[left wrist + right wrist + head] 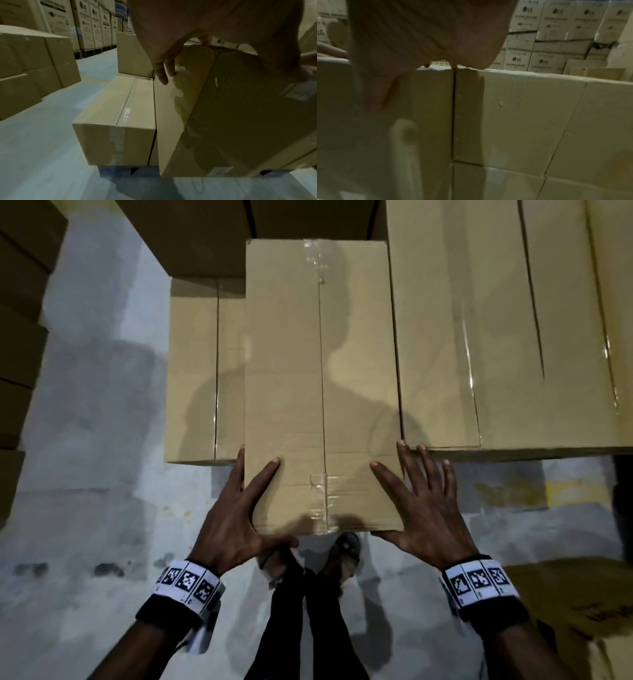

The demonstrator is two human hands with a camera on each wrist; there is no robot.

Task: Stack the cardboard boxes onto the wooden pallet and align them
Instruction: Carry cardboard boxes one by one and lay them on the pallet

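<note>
Where grey floor (42, 135) passes stacked boxes (118, 121), printed cartons (85, 24) stand.

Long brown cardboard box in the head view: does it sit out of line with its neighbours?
Yes. The long brown cardboard box juts toward the person past the front edges of the lower brown box at its left and the brown stack at its right.

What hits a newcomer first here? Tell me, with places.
The long taped cardboard box at centre, jutting nearer than its neighbours, with the left hand and right hand spread flat on its near corners. It lies between a lower box at left and a taller stack at right; printed washing-machine cartons wall the background.
</note>
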